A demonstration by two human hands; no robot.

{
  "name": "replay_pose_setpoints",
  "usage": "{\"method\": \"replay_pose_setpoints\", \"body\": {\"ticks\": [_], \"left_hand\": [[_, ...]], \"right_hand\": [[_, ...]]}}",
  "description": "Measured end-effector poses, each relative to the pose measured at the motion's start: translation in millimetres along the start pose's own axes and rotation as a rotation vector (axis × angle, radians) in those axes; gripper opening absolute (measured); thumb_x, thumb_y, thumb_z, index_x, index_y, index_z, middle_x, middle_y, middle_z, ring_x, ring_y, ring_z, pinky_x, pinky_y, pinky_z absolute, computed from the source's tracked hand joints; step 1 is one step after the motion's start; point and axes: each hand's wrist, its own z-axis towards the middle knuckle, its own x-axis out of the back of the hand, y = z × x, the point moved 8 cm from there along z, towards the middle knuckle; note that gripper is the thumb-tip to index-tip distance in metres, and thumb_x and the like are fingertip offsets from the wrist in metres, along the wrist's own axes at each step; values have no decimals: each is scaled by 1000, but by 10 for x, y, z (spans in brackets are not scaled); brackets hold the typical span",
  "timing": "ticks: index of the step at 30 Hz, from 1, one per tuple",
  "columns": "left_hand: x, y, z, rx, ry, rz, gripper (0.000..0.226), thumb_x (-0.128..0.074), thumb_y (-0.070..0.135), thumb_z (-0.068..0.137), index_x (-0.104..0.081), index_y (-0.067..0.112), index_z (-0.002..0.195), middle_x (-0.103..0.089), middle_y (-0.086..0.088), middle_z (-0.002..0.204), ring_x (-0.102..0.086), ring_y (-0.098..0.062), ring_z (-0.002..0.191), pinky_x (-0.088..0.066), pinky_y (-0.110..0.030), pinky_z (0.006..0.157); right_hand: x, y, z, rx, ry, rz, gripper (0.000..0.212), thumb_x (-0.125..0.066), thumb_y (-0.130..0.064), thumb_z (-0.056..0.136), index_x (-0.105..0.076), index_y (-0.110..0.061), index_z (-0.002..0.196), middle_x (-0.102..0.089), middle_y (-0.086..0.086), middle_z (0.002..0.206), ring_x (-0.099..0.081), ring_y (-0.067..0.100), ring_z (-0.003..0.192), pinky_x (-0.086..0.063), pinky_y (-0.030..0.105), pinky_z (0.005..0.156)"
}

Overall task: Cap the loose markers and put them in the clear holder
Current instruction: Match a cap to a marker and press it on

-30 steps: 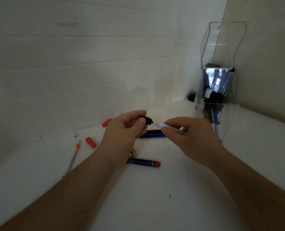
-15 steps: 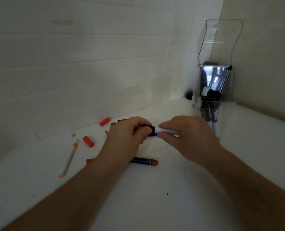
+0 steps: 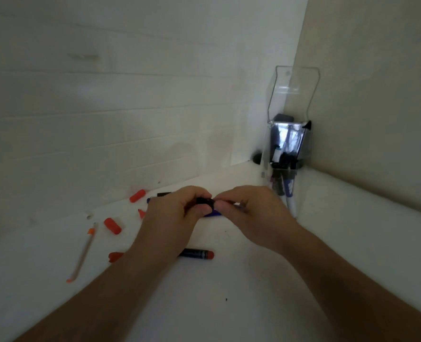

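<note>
Since the earlier frames, both hands have been brought together: the small black cap (image 3: pixel 203 201), formerly held apart from the marker tip, is now pressed against the end of the white-barrelled marker (image 3: pixel 237 206), whose barrel is almost wholly hidden. Left hand (image 3: pixel 173 215): fingers curled, black cap pinched between thumb and forefinger. Right hand (image 3: pixel 250 215): fingers curled round the marker barrel, knuckles uppermost. Both are held just above the white worktop (image 3: pixel 229 292), near the corner of the white tiled wall (image 3: pixel 106 119). Clear plastic holder (image 3: pixel 287 154), tall back panel upright, stands in that corner to the right of the hands, dark-capped markers standing inside it. Blue marker (image 3: pixel 212 214) lies on the worktop, partly seen beneath the hands. Dark marker with orange-red end (image 3: pixel 197 253) lies nearer, partly covered by the left wrist. Loose orange-red caps: one (image 3: pixel 137 195) by the wall, one (image 3: pixel 112 226) further left, one (image 3: pixel 115 256) beside the left forearm. Thin pale stick with orange ends (image 3: pixel 83 253) lies at far left, well apart from the holder.
</note>
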Motion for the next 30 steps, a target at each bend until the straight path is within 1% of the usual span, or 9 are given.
{"method": "replay_pose_setpoints", "body": {"ticks": [3, 7, 11, 13, 15, 18, 22, 26, 30], "left_hand": [[48, 112, -56, -72, 45, -7, 28, -75, 25, 86, -66, 43, 106, -65, 35, 87, -62, 14, 90, -41, -1, 79], [48, 136, -95, -5, 42, -137, 42, -68, 36, 91, -51, 48, 128, -64, 37, 102, -60, 16, 97, -45, -3, 79], [-158, 256, -144, -103, -86, -67, 47, -63, 36, 95, -47, 46, 138, -52, 39, 115, -51, 17, 108, -46, -13, 90], [-254, 275, -155, -170, -116, 8, 41, -62, 36, 95, -53, 44, 134, -50, 37, 116, -48, 14, 110, -41, -17, 99], [-347, 276, -169, -233, -148, 73, 37, -61, 35, 95, -57, 42, 131, -50, 33, 119, -45, 11, 114, -34, -16, 104], [-444, 248, -208, -267, -201, 94, 37, -59, 36, 96, -57, 41, 132, -46, 35, 120, -39, 12, 115, -22, -8, 102], [-540, 164, -230, -295, -281, 103, 31, -62, 33, 94, -63, 40, 123, -58, 28, 120, -46, 5, 113, -33, -22, 105], [-394, -18, -131, -258, -227, 173, 31, -61, 14, 93, -71, 36, 113, -69, 16, 116, -55, -7, 113, -41, -33, 106], [102, -263, 21, -150, -88, 232, 41, -54, -1, 90, -75, 31, 105, -70, 7, 111, -58, -16, 105, -46, -34, 96]], "right_hand": [[55, -168, 42, 60, -133, -227, 26, -47, -46, 103, -70, -37, 109, -66, -12, 82, -53, 11, 82, -50, 42, 79], [377, -328, 38, 99, -169, -318, 30, -48, -33, 106, -60, -35, 133, -60, -12, 94, -48, 13, 91, -43, 36, 82], [1204, -139, 45, -91, 311, 16, 23, -54, -21, 105, -60, -31, 124, -65, -13, 99, -58, -6, 73, -45, 8, 67], [1492, 44, -8, -153, 514, 73, 20, -58, -20, 102, -58, -34, 116, -63, -16, 95, -56, -9, 71, -41, 3, 62], [1568, 273, -58, -225, 596, 106, 17, -62, -19, 100, -58, -31, 113, -65, -13, 93, -57, -9, 70, -43, 4, 60], [1402, 594, -93, -361, 504, -36, 19, -65, -25, 99, -60, -28, 117, -68, -10, 93, -62, -2, 74, -43, 12, 61], [1112, 802, -71, -389, 282, -358, 35, -56, -29, 102, -45, -29, 135, -68, 0, 89, -58, 9, 63, -43, 24, 56], [1006, 874, -82, -404, 190, -552, 30, -36, -29, 108, -59, -24, 127, -65, 9, 89, -55, 25, 73, -44, 36, 63], [977, 741, -135, -337, 346, -644, 32, -49, -14, 99, -67, -18, 126, -65, 13, 119, -55, 38, 96, -48, 45, 81]]}}
